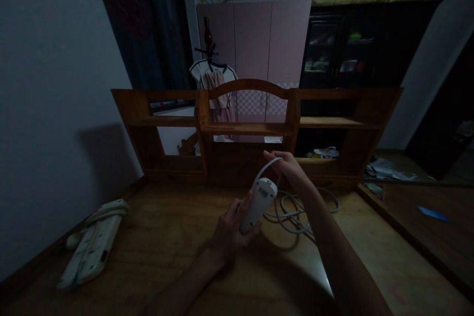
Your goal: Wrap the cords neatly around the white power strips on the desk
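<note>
My left hand (229,229) is wrapped round a white power strip (257,205), holding it tilted above the wooden desk (166,252). Its white cable (296,207) leaves the far end and lies in loose coils on the desk to the right. My right hand (291,168) pinches that cable just above the strip's far end, in front of the wooden shelf unit (248,128).
A second white power strip (92,247) with its cord lies at the desk's left edge by the wall. The shelf unit stands along the desk's back. Papers and small items sit on the surface at right (388,170). Wardrobes stand behind.
</note>
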Motion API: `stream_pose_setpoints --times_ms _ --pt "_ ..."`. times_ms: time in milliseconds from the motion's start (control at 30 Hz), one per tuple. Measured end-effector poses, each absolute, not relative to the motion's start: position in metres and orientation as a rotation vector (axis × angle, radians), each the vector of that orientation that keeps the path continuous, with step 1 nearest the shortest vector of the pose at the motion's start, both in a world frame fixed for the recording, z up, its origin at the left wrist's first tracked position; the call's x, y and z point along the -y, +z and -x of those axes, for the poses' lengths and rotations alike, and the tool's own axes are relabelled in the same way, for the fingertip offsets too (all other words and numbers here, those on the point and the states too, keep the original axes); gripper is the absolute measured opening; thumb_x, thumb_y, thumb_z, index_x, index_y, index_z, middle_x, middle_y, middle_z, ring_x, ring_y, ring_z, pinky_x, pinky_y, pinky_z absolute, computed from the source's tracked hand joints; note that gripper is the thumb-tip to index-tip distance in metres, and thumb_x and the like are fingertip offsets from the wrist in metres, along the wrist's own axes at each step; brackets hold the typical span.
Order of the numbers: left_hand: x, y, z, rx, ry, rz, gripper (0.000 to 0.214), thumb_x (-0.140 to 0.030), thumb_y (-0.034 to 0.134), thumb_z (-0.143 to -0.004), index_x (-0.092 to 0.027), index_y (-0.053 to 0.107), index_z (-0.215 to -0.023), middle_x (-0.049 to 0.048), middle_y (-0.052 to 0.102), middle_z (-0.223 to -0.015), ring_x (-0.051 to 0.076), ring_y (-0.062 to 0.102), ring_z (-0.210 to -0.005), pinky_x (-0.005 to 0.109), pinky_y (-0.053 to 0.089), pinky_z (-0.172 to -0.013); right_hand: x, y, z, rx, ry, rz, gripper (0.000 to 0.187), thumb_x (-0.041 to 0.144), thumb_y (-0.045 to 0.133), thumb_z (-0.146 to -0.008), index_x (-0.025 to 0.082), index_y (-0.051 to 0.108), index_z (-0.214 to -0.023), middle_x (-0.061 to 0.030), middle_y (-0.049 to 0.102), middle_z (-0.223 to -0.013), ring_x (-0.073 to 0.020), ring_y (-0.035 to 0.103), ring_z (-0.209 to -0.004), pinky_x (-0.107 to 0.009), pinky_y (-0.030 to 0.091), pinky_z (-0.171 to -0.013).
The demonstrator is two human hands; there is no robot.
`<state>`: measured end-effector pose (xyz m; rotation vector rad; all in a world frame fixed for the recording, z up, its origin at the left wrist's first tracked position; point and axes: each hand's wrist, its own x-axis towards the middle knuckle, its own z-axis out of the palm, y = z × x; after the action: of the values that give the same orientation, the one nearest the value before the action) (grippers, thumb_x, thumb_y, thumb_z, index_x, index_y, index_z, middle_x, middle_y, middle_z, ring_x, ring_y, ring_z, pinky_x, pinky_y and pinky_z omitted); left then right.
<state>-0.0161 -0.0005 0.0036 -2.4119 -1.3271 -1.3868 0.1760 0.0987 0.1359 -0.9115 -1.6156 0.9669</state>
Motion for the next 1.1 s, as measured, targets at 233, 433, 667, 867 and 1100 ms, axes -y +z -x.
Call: stream_pose_setpoints --times_ms 233,433,667,867,1100 --pt "0.001 0.008 0.018 1.332 -1.388 2.452 0.081 -0.039 0.056 -0.087 -0.03 0.008 -0.151 0.0088 0.05 -0.122 0.02 0.057 -0.1 0.031 0.05 -0.083 -0.093 0.143 -0.174 1.604 0.903 0.891 0.05 0.058 0.061 -0.079 0.018 0.04 -0.058 0.0043 0.034 -0.049 -0.0062 0.026 -0.043 -0.023 0.017 -0.042" --pt "0.003 0.007 0.019 1.27 -1.418 2.418 0.079 -0.036 0.059 -0.085 -0.029 0.015 -0.15 0.0091 0.051 -0.12 0.02 0.057 -0.1 0.031 0.05 -0.082 -0.089 0.146 -0.171 1.606 0.926 0.879 0.05 0.057 0.062 -0.079 0.018 0.04 -0.057 0.0044 0.033 -0.049 -0.0063 0.026 -0.044 -0.023 0.018 -0.042" --pt "0.002 0.0 0.018 1.222 -1.455 2.375 0.079 -0.035 0.061 -0.083 -0.026 0.019 -0.15 0.0105 0.053 -0.127 0.023 0.056 -0.109 0.034 0.049 -0.09 -0.098 0.13 -0.17 1.681 1.025 0.896 0.048 0.056 0.06 -0.079 0.017 0.04 -0.06 0.0054 0.034 -0.049 -0.006 0.028 -0.044 -0.021 0.02 -0.043" --pt "0.001 0.011 0.017 1.406 -1.783 2.324 0.075 -0.033 0.058 -0.085 -0.024 0.02 -0.15 0.0099 0.04 -0.144 0.023 0.045 -0.128 0.034 0.039 -0.104 -0.117 0.103 -0.161 1.853 1.06 0.972 0.041 0.056 0.058 -0.076 0.015 0.053 -0.078 0.0052 0.041 -0.055 -0.0073 0.035 -0.045 -0.02 0.028 -0.043" --pt "-0.007 0.027 0.025 1.74 -2.256 2.04 0.072 -0.04 0.053 -0.09 -0.03 0.015 -0.15 0.0016 0.023 -0.154 0.021 0.025 -0.14 0.031 0.026 -0.113 -0.118 0.078 -0.128 1.952 0.755 1.096 0.028 0.038 0.042 -0.088 0.016 0.049 -0.102 0.0001 0.054 -0.072 -0.0109 0.05 -0.059 -0.021 0.038 -0.055"
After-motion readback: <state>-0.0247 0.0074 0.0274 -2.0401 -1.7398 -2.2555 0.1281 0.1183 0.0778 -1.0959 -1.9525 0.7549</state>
